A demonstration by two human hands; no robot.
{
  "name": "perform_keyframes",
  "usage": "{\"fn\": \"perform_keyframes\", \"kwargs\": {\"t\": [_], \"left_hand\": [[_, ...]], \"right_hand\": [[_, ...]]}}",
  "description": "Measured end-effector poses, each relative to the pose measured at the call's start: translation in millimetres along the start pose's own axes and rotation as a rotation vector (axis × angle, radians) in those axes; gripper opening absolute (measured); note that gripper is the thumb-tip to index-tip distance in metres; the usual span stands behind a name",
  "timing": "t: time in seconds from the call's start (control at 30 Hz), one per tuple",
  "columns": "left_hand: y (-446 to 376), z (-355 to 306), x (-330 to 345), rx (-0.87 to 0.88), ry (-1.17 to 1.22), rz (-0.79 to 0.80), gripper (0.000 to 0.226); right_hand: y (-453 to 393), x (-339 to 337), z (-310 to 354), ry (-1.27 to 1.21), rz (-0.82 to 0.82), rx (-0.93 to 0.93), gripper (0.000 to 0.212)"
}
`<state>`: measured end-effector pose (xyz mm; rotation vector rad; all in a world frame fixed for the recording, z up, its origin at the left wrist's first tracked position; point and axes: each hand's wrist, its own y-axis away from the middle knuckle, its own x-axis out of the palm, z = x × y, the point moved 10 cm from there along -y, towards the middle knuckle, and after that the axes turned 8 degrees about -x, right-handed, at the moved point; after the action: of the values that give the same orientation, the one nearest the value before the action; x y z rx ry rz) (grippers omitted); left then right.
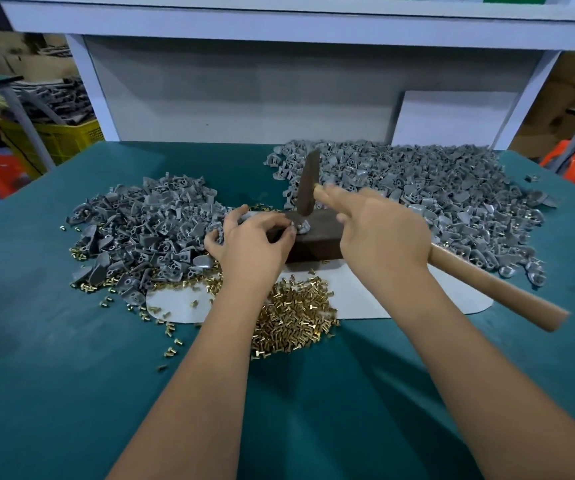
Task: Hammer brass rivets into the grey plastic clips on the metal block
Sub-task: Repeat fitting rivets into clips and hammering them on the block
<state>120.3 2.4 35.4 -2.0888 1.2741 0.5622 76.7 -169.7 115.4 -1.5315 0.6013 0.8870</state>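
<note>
At frame centre, the left hand (258, 237) pinches a grey clip (302, 227) atop the dark metal block (317, 237). Below lies the brass rivet pile (296, 320). Rightward, the right hand (383, 233) grasps the hammer (486, 282), its head touching the clip.

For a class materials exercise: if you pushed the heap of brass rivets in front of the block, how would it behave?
The brass rivets would probably scatter, being loose; strays already dot the green mat. Their round shanks suggest they'd roll.
</note>
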Motion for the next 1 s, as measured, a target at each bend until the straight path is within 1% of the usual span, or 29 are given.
{"fn": "perform_keyframes", "kwargs": {"t": [0.07, 0.13, 0.23, 0.3, 0.37, 0.43, 0.53, 0.63, 0.73, 0.9, 0.93, 1.0], "left_hand": [[0.4, 0.7, 0.2, -0.012, 0.031, 0.015, 0.009], [0.5, 1.0, 1.8, -0.022, 0.035, 0.036, 0.01], [0.3, 1.4, 4.8, -0.038, 0.058, 0.072, 0.009], [0.0, 0.8, 6.1, -0.047, 0.077, 0.088, 0.011], [0.1, -0.3, 6.0, -0.049, 0.101, 0.092, 0.014], [0.8, -2.0, 4.6, -0.049, 0.119, 0.086, 0.015], [2.8, -5.0, 2.6, -0.037, 0.15, 0.09, 0.018], [4.7, -7.9, 2.2, -0.015, 0.174, 0.1, 0.013], [6.5, -11.0, 2.3, 0.009, 0.197, 0.108, 0.014], [9.1, -15.1, 2.4, 0.037, 0.208, 0.107, 0.01], [9.5, -16.0, 2.6, 0.043, 0.211, 0.107, 0.01], [10.7, -19.1, 3.0, 0.065, 0.209, 0.107, 0.013]], "right_hand": [[-0.3, -6.9, -14.9, -0.073, -0.08, 0.067, 0.049], [2.8, -1.0, -36.8, -0.111, -0.082, 0.179, 0.043], [16.1, 25.4, -70.8, -0.116, 0.056, 0.342, 0.029], [25.4, 39.8, -85.4, -0.13, 0.113, 0.396, 0.023], [32.1, 50.5, -94.4, -0.126, 0.157, 0.429, 0.022], [35.9, 59.0, -97.1, -0.127, 0.196, 0.445, 0.023], [38.4, 66.6, -96.2, -0.119, 0.229, 0.45, 0.017], [37.4, 65.5, -90.4, -0.08, 0.221, 0.417, 0.018], [36.1, 61.6, -81.9, 0.001, 0.21, 0.351, 0.023], [37.1, 60.5, -80.7, 0.057, 0.206, 0.337, 0.027], [36.4, 58.4, -79.2, 0.081, 0.183, 0.323, 0.027], [33.1, 48.3, -72.1, 0.068, 0.063, 0.274, 0.027]]}}
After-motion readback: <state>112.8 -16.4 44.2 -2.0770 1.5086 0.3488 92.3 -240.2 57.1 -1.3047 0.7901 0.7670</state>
